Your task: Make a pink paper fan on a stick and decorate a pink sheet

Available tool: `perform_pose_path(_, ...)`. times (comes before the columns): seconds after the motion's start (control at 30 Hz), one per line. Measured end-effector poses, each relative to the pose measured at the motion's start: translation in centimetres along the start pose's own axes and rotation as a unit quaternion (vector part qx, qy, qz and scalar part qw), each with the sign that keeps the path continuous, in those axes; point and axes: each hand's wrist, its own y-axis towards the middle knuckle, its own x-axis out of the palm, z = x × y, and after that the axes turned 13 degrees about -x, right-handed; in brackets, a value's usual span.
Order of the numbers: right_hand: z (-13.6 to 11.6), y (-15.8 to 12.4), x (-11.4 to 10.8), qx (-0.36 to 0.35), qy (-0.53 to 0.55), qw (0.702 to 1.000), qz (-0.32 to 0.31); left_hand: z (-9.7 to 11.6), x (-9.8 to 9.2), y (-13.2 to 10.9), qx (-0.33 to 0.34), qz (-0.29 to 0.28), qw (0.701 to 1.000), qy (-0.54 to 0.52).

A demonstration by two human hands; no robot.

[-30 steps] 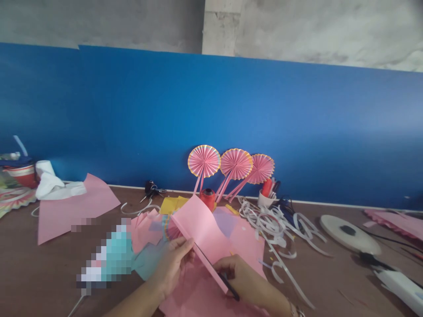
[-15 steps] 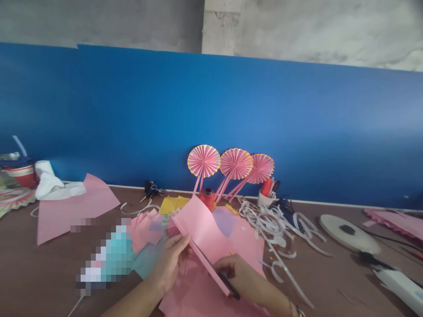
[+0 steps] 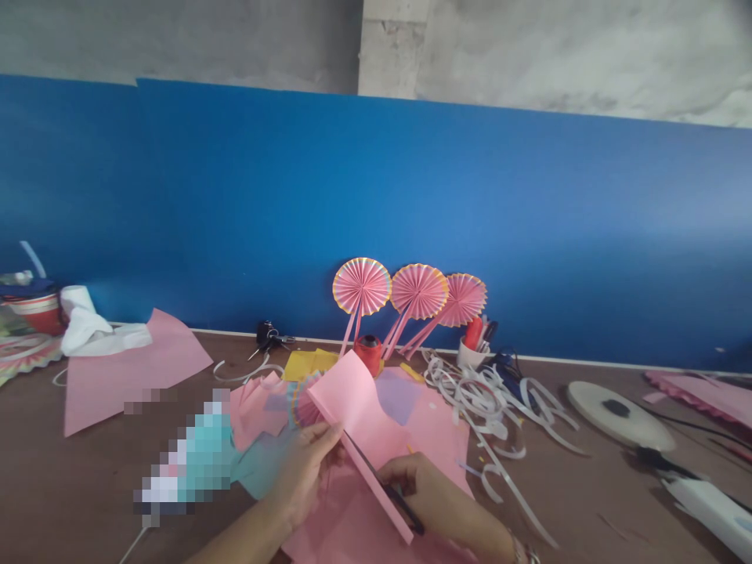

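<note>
My left hand (image 3: 310,468) pinches the left edge of a folded sheet of pink paper (image 3: 352,388), which stands tilted above the table. In my right hand (image 3: 414,484) is a pair of dark-handled scissors (image 3: 410,513), its blades lying along the paper's fold. A narrow pink strip runs down beside the blades toward me. Under both hands lie more pink sheets (image 3: 438,419). Just beyond the held sheet a pleated paper rosette (image 3: 304,403) is partly hidden.
Three pink paper fans (image 3: 362,287) lean against the blue partition (image 3: 264,180). A red spool (image 3: 369,354) stands before them. To the right are curled white strips (image 3: 479,395), a white cup of pens (image 3: 470,356) and a round pale disc (image 3: 620,415). Keys (image 3: 269,335) lie at the back.
The pink sheet and my left hand have shifted slightly right. The pink strip's lower end sits a little lower and farther right. Both hands keep their holds.
</note>
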Motion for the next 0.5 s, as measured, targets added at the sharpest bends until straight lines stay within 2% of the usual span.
perform_pose_path(0.17, -0.05, 0.02, 0.04, -0.006, 0.006, 1.000, -0.004, -0.12, 0.06, -0.03, -0.001, -0.009, 1.000, 0.001)
perform_pose_path(0.37, 0.69, 0.17, -0.07, -0.008, 0.008, 1.000, 0.003, 0.56, -0.19, 0.02, 0.003, 0.029, 0.996, -0.079)
perform_pose_path(0.5, 0.44, 0.17, -0.05, 0.001, 0.004, 1.000, -0.001, 0.73, -0.19, 0.02, 0.001, 0.041, 0.997, -0.072)
